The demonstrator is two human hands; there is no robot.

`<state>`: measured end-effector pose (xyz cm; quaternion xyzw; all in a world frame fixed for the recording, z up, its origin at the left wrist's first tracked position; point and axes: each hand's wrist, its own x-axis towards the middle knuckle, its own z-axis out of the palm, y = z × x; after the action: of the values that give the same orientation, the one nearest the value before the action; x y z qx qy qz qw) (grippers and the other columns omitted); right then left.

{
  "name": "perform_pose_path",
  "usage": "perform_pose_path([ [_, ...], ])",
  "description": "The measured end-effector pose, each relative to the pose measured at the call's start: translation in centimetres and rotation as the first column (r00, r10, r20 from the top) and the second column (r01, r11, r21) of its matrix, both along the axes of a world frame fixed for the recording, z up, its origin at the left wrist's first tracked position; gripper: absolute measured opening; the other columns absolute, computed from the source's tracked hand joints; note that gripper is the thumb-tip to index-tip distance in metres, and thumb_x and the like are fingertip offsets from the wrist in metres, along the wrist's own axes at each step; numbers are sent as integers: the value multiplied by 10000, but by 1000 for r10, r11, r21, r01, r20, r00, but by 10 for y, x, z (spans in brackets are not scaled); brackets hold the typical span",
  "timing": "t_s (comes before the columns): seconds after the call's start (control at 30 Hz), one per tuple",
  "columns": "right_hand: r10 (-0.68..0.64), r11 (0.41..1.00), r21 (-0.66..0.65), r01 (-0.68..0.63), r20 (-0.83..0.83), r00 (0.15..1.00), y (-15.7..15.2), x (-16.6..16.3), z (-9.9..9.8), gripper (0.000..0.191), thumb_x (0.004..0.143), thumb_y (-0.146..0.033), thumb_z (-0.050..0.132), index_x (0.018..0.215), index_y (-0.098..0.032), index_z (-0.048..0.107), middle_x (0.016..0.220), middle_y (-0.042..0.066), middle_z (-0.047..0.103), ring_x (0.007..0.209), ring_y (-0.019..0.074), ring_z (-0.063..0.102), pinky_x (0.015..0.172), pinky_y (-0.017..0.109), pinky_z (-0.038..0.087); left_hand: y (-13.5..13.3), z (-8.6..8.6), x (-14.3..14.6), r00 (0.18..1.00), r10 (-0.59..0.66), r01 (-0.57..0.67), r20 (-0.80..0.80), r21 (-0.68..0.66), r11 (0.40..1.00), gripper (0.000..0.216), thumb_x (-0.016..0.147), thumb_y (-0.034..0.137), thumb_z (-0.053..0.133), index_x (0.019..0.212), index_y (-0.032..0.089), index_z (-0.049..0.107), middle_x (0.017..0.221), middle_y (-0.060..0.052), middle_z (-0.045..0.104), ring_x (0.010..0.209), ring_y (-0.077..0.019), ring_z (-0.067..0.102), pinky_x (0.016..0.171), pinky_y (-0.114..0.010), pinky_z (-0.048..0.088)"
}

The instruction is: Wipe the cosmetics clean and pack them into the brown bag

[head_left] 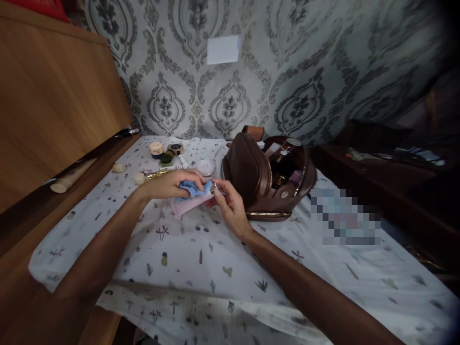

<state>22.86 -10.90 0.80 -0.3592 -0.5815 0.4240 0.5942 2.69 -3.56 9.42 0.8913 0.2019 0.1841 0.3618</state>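
A pink squeeze tube (185,206) lies at a slant between my two hands, just above the cloth-covered table. My left hand (168,184) is closed on a crumpled blue cloth (196,188), which presses against the upper side of the tube. With thumb and fingers, my right hand (230,203) grips the tube's silvery cap end (214,188). Whether the cap is on or loose is hidden by the fingers. To the right of my right hand stands a brown toiletry bag (247,172), unzipped, with several cosmetics inside.
Behind my left hand are a cream jar (156,149), a round clear case (206,167), a gold tube (157,173) and other small cosmetics. A wooden cabinet (61,96) borders the left side. Patterned wallpaper (230,100) closes off the back. A blurred patch (345,218) lies right of the bag.
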Motion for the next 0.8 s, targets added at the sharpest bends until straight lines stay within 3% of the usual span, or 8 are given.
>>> perform_pose_path([
  [0.1, 15, 1000, -13, -16, -47, 999, 3, 0, -2, 475, 847, -608, 636, 1132, -241, 535, 923, 20, 592, 629, 148, 622, 612, 321, 564, 11, -3, -13, 989, -33, 22, -142, -84, 996, 174, 713, 220, 710, 874, 220, 776, 1103, -66, 707, 1057, -244, 638, 936, -291, 462],
  [0.2, 15, 999, -51, -19, -74, 997, 6, 2, -4, 479, 825, -619, 651, 1087, -239, 521, 927, 10, 587, 593, 129, 610, 562, 297, 545, 26, -8, -30, 946, -41, -33, -322, -222, 975, 180, 655, 225, 728, 825, 215, 788, 915, -40, 737, 901, -226, 663, 808, -250, 481],
  [0.3, -18, 998, -69, 14, -59, 998, 9, 3, -5, 458, 812, -613, 664, 1015, -227, 526, 837, -15, 577, 552, 106, 568, 503, 252, 493, 32, -10, -37, 908, -22, -94, -417, -254, 963, 189, 628, 214, 722, 806, 204, 788, 821, -12, 740, 769, -185, 644, 692, -211, 465],
  [0.4, -52, 997, -52, 50, -48, 997, 8, 3, -4, 442, 796, -580, 698, 1015, -225, 550, 811, -29, 556, 549, 90, 541, 470, 221, 448, 24, -6, -29, 942, 59, -122, -329, -174, 977, 172, 665, 232, 706, 819, 196, 772, 805, 3, 735, 733, -159, 632, 668, -195, 455],
  [0.5, -32, 999, -35, 30, -54, 998, 7, 3, -2, 455, 796, -562, 708, 1086, -235, 584, 819, -27, 557, 563, 91, 541, 474, 219, 447, 5, 0, -8, 984, 150, -153, -96, -31, 988, 198, 762, 241, 644, 918, 189, 754, 902, -23, 725, 845, -179, 644, 752, -224, 471],
  [0.57, -16, 999, -31, 15, -43, 999, 7, 3, -1, 446, 804, -571, 698, 1077, -229, 614, 767, -28, 553, 564, 99, 535, 492, 229, 460, -8, 1, 6, 992, 128, -129, 9, 62, 990, 222, 789, 210, 616, 963, 192, 752, 989, -46, 703, 926, -194, 636, 823, -254, 474],
  [0.67, -39, 998, -44, 38, -36, 999, 9, 4, -4, 439, 791, -598, 698, 1009, -222, 638, 730, -27, 556, 564, 109, 535, 501, 242, 471, -15, -1, 15, 997, 74, -68, -38, 142, 987, 263, 759, 133, 598, 945, 213, 765, 1028, -47, 666, 945, -192, 621, 864, -271, 463],
  [0.8, -79, 992, -106, 72, -68, 995, 14, 7, -7, 449, 755, -599, 724, 986, -222, 646, 773, -14, 590, 583, 118, 551, 506, 252, 488, 1, -9, 2, 976, 33, -28, -217, 27, 999, 263, 666, 113, 649, 863, 222, 784, 909, -21, 679, 860, -181, 632, 784, -233, 463],
])
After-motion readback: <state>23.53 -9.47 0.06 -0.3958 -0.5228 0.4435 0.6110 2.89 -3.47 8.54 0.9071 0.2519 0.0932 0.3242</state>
